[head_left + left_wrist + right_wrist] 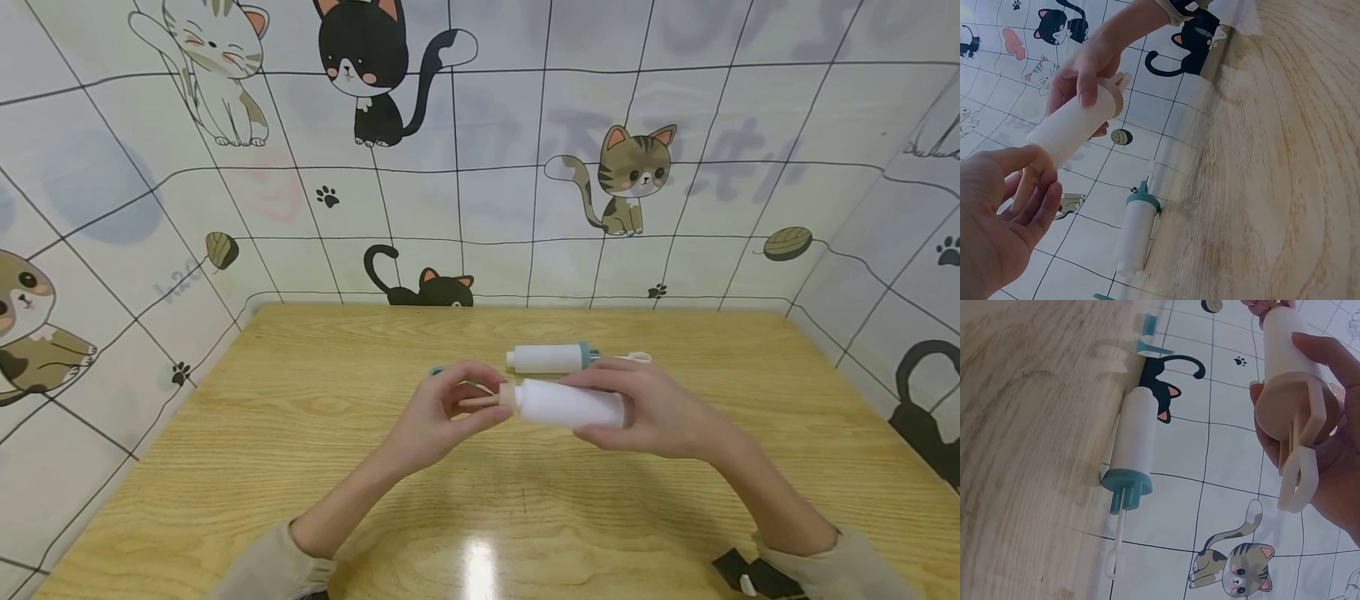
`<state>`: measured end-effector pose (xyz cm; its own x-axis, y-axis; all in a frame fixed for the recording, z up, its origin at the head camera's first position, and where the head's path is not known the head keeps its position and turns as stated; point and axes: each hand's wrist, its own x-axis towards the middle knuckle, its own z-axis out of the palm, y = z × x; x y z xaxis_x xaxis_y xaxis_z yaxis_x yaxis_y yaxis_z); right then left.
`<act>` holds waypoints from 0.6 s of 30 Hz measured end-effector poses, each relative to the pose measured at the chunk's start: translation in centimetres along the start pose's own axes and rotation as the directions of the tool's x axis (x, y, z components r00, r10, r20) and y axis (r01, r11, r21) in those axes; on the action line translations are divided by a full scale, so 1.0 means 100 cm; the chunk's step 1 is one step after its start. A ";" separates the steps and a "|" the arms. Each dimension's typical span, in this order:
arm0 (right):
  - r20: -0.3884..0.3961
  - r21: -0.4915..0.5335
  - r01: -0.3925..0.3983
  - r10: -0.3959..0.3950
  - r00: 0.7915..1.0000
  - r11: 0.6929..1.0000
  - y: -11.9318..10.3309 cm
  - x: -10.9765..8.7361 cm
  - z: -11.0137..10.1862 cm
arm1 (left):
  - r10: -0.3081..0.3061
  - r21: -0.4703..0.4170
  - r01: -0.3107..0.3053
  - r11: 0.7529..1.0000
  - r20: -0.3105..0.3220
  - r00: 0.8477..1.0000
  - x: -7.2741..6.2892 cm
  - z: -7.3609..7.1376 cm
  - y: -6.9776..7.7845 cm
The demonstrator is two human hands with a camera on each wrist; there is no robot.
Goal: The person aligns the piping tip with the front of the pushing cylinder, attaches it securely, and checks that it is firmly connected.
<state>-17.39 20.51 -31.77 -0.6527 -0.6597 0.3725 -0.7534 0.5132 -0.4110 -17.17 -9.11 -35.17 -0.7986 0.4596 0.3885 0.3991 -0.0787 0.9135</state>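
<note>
Thumb and fingers of my left hand (442, 421) pinch a peach tapered spout (1025, 187) at one end of a smooth white cylindrical tube (570, 404), while my right hand (652, 408) is wrapped round the other end. I have that tube raised above the bench, lying nearly crosswise between my two hands. Its barrel is plain; at the right-hand end sits one round peach flange (1269, 409) with projecting arms, and one white looped handle (1310, 478) sticks out past them.

Behind it, on the pale wood-grained bench (637, 517), a second white cylindrical tube (546, 358) lies on its side, making two tubes altogether. This one has a teal flange (1125, 481) and a thin white rod ending in a loop. Near its narrow end, just beyond my left hand, I see small teal parts (1154, 348); two show from my right wrist, though I can't tell whether they join.

Farther back stands a white backdrop (495, 125) with black grid lines and cartoon cats.
</note>
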 end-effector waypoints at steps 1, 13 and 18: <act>0.002 -0.001 0.000 0.000 1.000 1.000 0.000 0.000 0.000 | 0.006 0.005 -0.006 1.000 -0.001 1.000 0.000 0.000 0.000; 0.003 0.013 0.009 -0.009 1.000 1.000 -0.002 0.001 -0.001 | 0.034 0.025 -0.034 0.999 0.003 0.999 0.001 0.000 -0.001; -0.001 0.011 0.025 -0.025 1.000 1.000 -0.002 0.001 0.000 | 0.054 0.025 -0.054 0.998 0.007 0.999 0.000 0.001 -0.001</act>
<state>-17.30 20.32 -31.62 -0.6336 -0.6717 0.3839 -0.7687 0.4903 -0.4107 -17.18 -9.06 -35.23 -0.7729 0.4610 0.4361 0.4528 -0.0808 0.8879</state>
